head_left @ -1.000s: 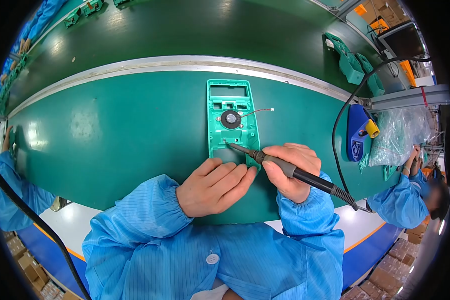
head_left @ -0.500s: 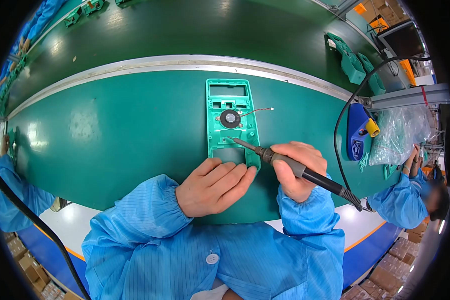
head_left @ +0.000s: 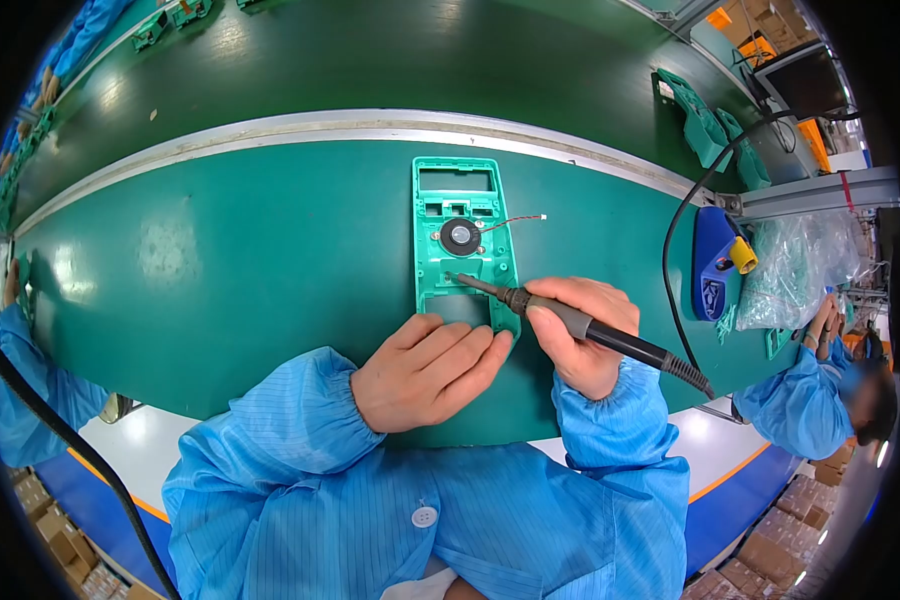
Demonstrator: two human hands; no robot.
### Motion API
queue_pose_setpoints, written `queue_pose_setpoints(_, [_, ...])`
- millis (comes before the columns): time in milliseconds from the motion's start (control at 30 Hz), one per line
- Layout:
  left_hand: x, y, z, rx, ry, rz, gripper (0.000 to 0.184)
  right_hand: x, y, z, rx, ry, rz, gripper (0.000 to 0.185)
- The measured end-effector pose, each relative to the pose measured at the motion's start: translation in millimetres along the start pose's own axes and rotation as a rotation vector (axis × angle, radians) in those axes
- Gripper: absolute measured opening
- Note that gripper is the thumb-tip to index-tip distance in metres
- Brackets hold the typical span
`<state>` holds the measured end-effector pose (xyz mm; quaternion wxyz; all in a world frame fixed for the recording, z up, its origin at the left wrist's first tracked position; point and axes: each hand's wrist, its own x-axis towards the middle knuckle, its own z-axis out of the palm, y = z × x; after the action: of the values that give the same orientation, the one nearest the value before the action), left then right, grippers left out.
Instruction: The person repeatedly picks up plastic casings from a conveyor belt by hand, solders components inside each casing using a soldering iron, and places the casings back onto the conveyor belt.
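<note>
A green plastic housing [head_left: 430, 262] lies on the green table, a round black speaker [head_left: 460, 237] seated in its middle. From the speaker a thin red wire [head_left: 515, 220] runs out past the right edge. My left hand [head_left: 428, 375] has its fingers closed over the lower edge of the housing. In my right hand [head_left: 588, 335] is a soldering iron [head_left: 565, 315], its tip at the housing below the speaker. Whether the tip touches the plastic cannot be made out.
At the right are a blue stand [head_left: 712, 265] with a yellow part, a clear plastic bag [head_left: 795, 270] and a black cable [head_left: 670, 235]. Beyond the metal rail [head_left: 350, 127], more green housings [head_left: 695, 120] lie on the belt. Co-workers in blue sit left and right.
The iron first drew back to the right, then came in lower and left, its tip now slightly left of where it was. My left hand and the housing have hardly moved.
</note>
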<state>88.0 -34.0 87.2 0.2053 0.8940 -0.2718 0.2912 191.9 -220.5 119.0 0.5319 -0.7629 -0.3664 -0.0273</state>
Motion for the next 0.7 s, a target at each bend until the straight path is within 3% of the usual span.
queue_pose_setpoints(700, [0.3, -0.5, -0.6, -0.02, -0.015, 0.003, 0.037, 3.3, -6.3, -3.3, -0.048, -0.033, 0.071, 0.019])
